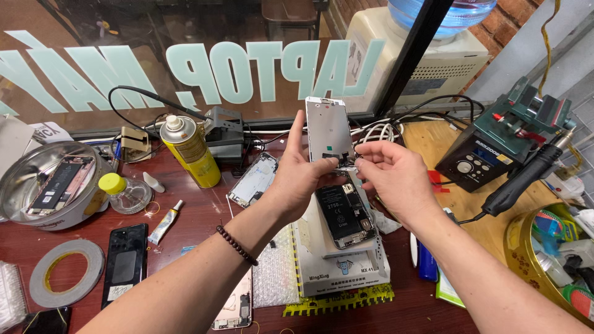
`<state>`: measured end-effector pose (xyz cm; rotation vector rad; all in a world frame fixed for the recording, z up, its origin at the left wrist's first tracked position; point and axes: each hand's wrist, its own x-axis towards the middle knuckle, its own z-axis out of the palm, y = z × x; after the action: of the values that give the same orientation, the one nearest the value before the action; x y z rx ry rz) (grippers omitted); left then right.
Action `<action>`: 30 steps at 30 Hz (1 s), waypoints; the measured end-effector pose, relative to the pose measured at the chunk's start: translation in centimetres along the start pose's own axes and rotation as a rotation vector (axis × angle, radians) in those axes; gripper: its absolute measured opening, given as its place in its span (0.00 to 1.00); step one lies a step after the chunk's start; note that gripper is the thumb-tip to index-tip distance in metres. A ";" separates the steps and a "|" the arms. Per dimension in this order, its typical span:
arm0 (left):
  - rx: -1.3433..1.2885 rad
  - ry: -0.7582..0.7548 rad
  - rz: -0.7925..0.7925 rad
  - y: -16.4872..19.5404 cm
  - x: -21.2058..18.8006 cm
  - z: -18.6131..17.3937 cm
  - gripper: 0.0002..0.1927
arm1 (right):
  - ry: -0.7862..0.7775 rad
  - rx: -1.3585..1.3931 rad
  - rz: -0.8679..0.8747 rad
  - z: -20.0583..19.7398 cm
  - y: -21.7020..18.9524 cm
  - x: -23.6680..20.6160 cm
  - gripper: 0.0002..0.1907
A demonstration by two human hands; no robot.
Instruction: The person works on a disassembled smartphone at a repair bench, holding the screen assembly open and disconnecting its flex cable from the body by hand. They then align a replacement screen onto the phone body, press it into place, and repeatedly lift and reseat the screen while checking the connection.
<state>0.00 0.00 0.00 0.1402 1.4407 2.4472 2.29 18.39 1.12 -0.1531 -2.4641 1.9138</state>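
Left hand clamps the white phone frame upright by its lower end, above the middle of the desk, inner face toward the camera, probably so the bottom edge is reachable. Right hand has fingertips pinched together at that bottom edge, on something too small to make out.

Below both hands, an opened phone body lies face-up on a pale repair pad, likely kept close as the mating half. Hot-air station sits at the desk's right edge. Metal bowl at the left edge corrals another phone part. Yellow spray can stands at the far edge, tape roll near the left front corner, glue tube just beside a black phone.
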 end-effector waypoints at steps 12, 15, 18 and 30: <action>-0.095 -0.044 -0.102 -0.5 0.5 -0.6 0.26 | -0.042 -0.027 -0.021 -0.3 -0.7 -0.3 0.12; -0.148 -0.046 -0.121 -0.7 0.6 -0.8 0.23 | -0.039 -0.060 -0.022 -0.1 -0.7 -0.1 0.09; -0.185 -0.022 -0.155 -0.9 0.7 -1.2 0.21 | -0.059 -0.048 -0.008 -0.2 -0.5 -0.2 0.09; -0.288 0.034 -0.218 -1.8 1.6 -1.7 0.12 | -0.109 -0.168 -0.090 -0.4 -0.5 -0.4 0.06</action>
<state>-1.53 -0.10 -2.51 -0.1151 1.0376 2.4494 2.67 18.61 1.71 0.0605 -2.6505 1.7246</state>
